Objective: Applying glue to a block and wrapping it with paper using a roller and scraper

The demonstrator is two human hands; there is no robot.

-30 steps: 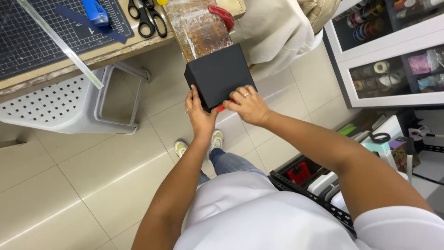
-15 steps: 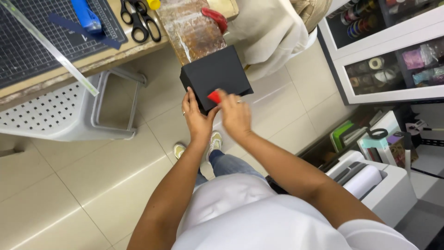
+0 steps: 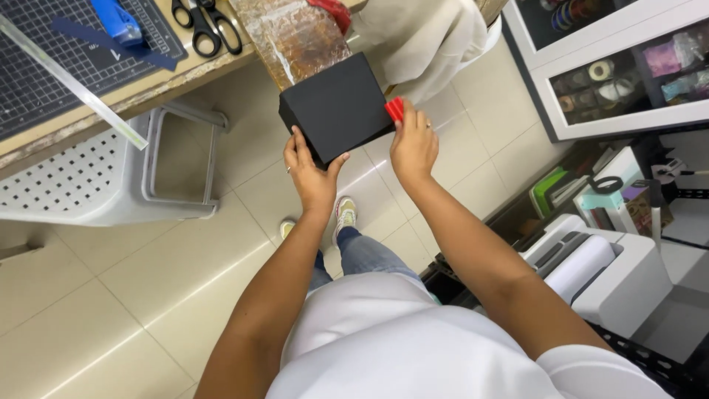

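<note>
The left hand (image 3: 309,171) grips the near lower corner of a black box (image 3: 338,106), with the thumb on its top face, and the right hand (image 3: 413,145) presses a small red tool (image 3: 395,109) with closed fingers against the right edge of the box. The box is held in the air above the tiled floor (image 3: 133,281), just in front of the desk (image 3: 159,77). On the desk lie black scissors (image 3: 207,26), a cutting mat (image 3: 44,66) and a metal ruler (image 3: 74,85); a white perforated basket (image 3: 81,177) stands below it.
</note>
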